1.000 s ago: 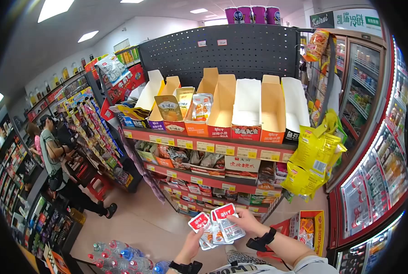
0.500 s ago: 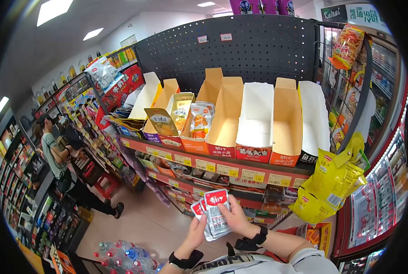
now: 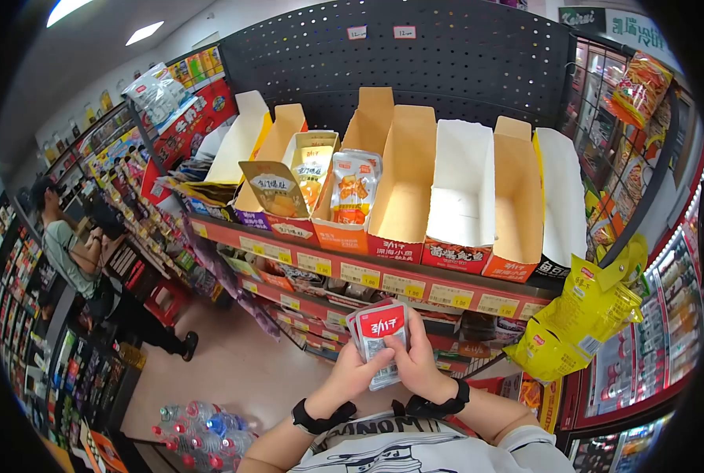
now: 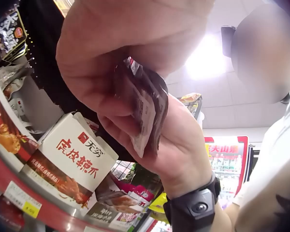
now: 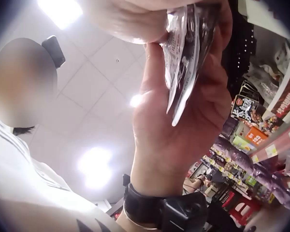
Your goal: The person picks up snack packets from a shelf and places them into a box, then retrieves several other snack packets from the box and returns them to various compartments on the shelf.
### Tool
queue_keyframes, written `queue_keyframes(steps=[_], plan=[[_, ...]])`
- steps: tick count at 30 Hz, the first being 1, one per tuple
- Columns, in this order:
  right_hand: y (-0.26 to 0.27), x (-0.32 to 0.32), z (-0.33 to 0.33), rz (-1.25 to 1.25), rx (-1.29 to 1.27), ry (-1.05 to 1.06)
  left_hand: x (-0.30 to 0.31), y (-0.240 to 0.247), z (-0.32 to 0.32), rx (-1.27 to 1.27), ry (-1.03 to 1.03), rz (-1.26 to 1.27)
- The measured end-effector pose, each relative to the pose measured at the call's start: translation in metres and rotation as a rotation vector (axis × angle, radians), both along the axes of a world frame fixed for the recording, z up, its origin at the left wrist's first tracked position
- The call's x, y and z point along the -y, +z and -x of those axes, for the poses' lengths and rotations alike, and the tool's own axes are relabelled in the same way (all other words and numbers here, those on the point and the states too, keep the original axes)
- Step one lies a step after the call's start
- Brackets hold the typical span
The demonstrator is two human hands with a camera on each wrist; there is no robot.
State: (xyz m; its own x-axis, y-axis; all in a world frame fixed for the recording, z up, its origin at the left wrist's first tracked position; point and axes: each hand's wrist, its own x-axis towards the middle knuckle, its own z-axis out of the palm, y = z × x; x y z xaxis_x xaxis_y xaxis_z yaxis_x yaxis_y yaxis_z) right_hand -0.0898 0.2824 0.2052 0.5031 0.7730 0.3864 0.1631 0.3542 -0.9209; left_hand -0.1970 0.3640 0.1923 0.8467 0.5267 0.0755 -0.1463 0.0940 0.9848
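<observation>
Low in front of the shelf, a stack of flat silver snack packets (image 3: 383, 325) with red labels stands between both hands. My left hand (image 3: 353, 372) grips the stack from its left side, thumb across the front packet. On the other side, my right hand (image 3: 421, 364) holds it with its thumb also on the front. Seen edge-on in the left wrist view, the packets (image 4: 152, 108) lie close together. The right wrist view shows their edges (image 5: 186, 63) between the two hands. Above, an orange-and-silver pouch (image 3: 356, 189) stands in an open carton beside brown pouches (image 3: 277, 189).
Open cardboard cartons (image 3: 405, 181) line the top shelf above price tags (image 3: 360, 275). Yellow snack bags (image 3: 576, 319) hang at the shelf's right end. Plastic bottles (image 3: 210, 426) stand on the floor at lower left. Another person (image 3: 72, 252) stands in the left aisle.
The packets, fanned apart a second ago, have come together into one stack. Both hands have drawn closer together around it. The head view has moved nearer the shelf and tilted down.
</observation>
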Motion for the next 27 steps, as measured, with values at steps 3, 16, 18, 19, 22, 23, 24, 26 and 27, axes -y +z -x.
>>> queue_keyframes(steps=[3,16,18,19,22,23,24,26,27], plan=[[0.005,-0.002,0.005,-0.002,0.061,-0.071,-0.014,0.004,0.002,0.019,-0.088,-0.047],[0.123,0.012,0.015,0.147,0.529,-0.072,-0.082,0.089,0.008,0.163,-0.31,-1.113],[0.143,0.009,0.016,0.17,0.775,-0.139,-0.087,0.108,0.006,0.163,-0.272,-1.175],[0.154,0.008,0.017,0.156,0.783,-0.17,-0.089,0.118,0.004,0.156,-0.225,-1.24],[0.182,0.004,0.012,0.232,0.716,-0.214,-0.094,0.147,-0.011,0.307,-0.138,-1.288],[0.188,0.001,0.007,0.201,0.603,-0.166,-0.093,0.156,-0.015,0.332,-0.09,-1.294],[0.195,-0.002,0.001,0.179,0.628,-0.181,-0.095,0.163,-0.021,0.311,-0.086,-1.273],[0.208,-0.007,-0.012,0.155,0.693,-0.227,-0.097,0.172,-0.032,0.296,-0.083,-1.254],[0.213,-0.01,-0.02,0.153,0.734,-0.26,-0.095,0.175,-0.04,0.346,-0.021,-1.189]])
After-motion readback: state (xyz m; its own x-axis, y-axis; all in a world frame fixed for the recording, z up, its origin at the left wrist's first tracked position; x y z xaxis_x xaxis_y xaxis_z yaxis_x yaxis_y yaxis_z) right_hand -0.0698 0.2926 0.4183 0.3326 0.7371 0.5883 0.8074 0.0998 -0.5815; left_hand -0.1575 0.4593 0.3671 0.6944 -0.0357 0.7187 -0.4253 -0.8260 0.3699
